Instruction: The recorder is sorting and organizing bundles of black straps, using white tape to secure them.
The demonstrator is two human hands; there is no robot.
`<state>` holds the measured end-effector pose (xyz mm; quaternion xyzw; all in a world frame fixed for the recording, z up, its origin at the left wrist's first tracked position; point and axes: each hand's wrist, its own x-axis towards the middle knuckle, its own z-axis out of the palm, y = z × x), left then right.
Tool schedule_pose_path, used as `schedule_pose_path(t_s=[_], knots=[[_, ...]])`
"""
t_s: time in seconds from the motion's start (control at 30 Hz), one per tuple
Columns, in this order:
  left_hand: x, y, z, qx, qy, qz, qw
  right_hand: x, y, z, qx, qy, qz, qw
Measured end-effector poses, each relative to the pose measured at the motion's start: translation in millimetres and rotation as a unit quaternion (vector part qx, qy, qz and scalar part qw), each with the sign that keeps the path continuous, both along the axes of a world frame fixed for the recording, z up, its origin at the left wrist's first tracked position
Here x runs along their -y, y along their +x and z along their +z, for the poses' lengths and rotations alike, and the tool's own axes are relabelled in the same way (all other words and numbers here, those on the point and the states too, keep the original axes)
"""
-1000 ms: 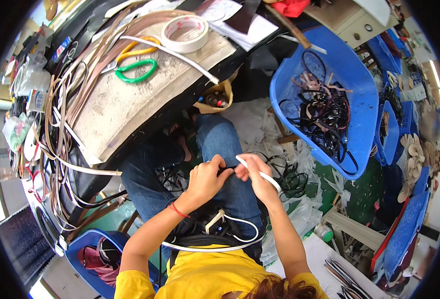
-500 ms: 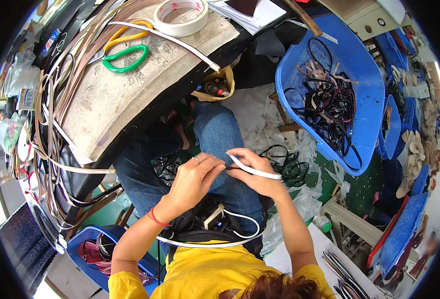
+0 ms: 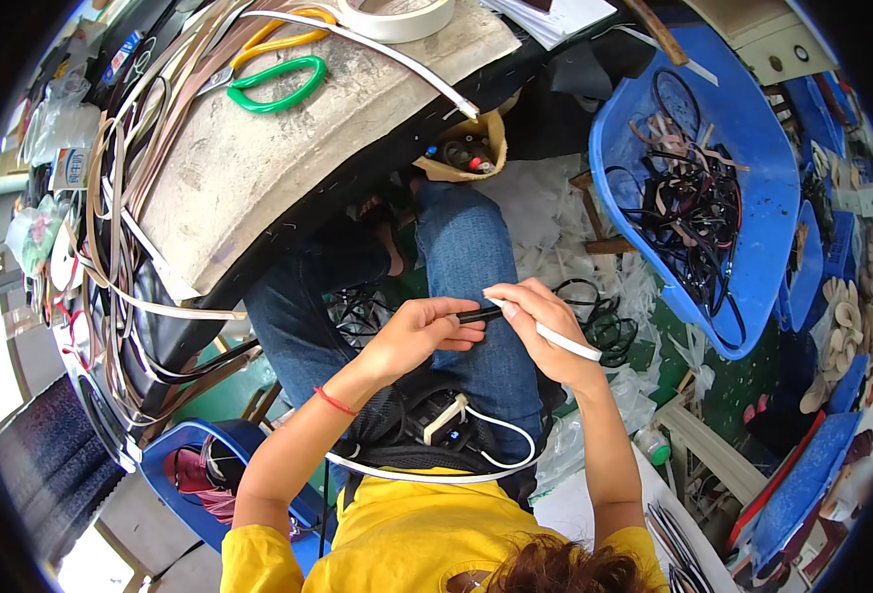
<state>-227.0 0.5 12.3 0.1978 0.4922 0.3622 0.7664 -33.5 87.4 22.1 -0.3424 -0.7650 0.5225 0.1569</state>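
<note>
Strip (image 3: 481, 315), black, is pinched by left hand (image 3: 418, 331); curled right hand (image 3: 549, 314) grips white band (image 3: 572, 344)

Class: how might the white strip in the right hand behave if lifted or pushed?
The white strip looks narrow and thin, so it is probably light. Its visible part runs nearly straight along the right hand, so a short length may hold its shape. Being flattish, it would likely slide rather than roll.
</note>
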Motion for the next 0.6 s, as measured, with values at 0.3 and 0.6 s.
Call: schedule_pose_path(t_s=[0.3, 0.6], knots=[[6.3, -6.0, -7.4, 0.024, 0.029, -0.007, 0.999, -8.0, -21.0, 0.2, 0.024, -0.173, 0.096, 0.980], [11.4, -0.2, -12.0, -0.122, 0.073, -0.024, 0.990, 5.3, -18.9, 0.7, 0.075, -0.071, 0.000, 0.995]])
